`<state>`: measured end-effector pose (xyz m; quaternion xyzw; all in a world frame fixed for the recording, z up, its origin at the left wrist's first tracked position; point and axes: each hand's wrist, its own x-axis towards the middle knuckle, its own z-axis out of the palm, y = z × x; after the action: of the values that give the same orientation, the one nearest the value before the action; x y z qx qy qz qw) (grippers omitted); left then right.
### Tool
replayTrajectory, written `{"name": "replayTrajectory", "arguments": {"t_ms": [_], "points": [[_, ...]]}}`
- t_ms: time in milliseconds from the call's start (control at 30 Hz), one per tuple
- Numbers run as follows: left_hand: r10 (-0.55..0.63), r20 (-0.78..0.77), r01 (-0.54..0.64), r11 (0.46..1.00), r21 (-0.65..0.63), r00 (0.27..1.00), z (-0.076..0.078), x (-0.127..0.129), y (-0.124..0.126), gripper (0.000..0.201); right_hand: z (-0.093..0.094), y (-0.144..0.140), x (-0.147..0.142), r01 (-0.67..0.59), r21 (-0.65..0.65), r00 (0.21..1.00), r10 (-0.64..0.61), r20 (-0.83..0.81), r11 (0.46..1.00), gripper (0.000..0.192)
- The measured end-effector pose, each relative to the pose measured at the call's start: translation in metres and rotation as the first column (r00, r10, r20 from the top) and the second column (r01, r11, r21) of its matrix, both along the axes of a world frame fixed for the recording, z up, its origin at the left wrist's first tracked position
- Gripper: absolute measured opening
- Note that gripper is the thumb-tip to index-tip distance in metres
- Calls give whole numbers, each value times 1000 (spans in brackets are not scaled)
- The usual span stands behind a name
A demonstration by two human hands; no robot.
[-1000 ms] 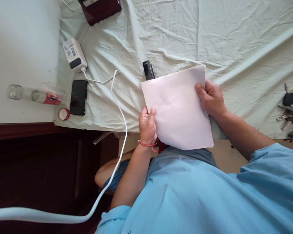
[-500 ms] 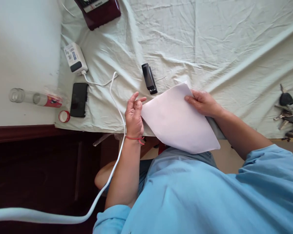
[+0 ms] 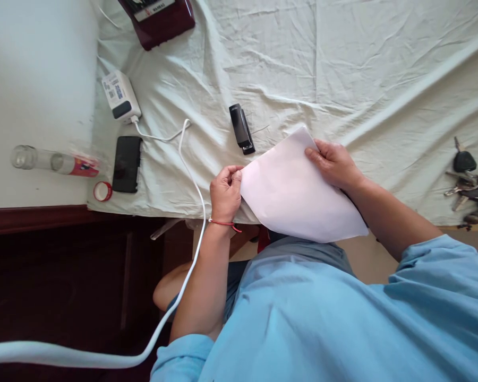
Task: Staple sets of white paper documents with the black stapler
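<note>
White paper (image 3: 298,185), blank on the side facing me, is held over the front edge of the table; whether it is one sheet or a thin stack I cannot tell. My left hand (image 3: 226,192), with a red string at the wrist, is closed at the paper's left corner, thumb against curled fingers. On the far right side my right hand (image 3: 336,165) grips the paper, thumb on top and fingers hidden beneath. Just beyond the paper lies a black stapler (image 3: 241,129) on the pale cloth.
A white cable (image 3: 193,183) runs from a white boxy device (image 3: 121,97) past my left forearm. Left of it lie a black phone (image 3: 127,164), a red-rimmed cap (image 3: 102,191) and a clear bottle (image 3: 58,162). A dark red box (image 3: 163,24) stands behind; keys (image 3: 468,180) lie right.
My left hand has moved slightly right, and its spread fingers have closed on the paper's corner. The paper has shifted a little right and up, with my right hand still gripping it.
</note>
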<state>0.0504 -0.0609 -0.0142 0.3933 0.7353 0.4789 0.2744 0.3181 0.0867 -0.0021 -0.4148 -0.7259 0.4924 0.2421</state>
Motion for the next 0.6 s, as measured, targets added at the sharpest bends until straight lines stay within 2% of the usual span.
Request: {"name": "replayTrajectory", "arguments": {"t_ms": [100,267,333,467,600], "points": [[55,30,-56,998,34,998,-4,-4,10,16,-2,3,-3,2,-75,999,-5,-38,997,45],[150,-4,-150,987,60,989,-15,-11,40,29,-5,13,-4,24,-287,984,-74,-163,958,36],[189,-19,-188,981,43,982,-21,-12,51,32,-5,17,-4,20,-328,981,-81,-175,945,34],[223,-11,-221,973,65,975,-32,-12,60,36,-7,26,-6,60,-308,978,-118,-171,949,38],[188,-66,-174,969,176,980,-34,-8,52,47,-10,30,-8,136,-172,975,-163,-153,976,45]]}}
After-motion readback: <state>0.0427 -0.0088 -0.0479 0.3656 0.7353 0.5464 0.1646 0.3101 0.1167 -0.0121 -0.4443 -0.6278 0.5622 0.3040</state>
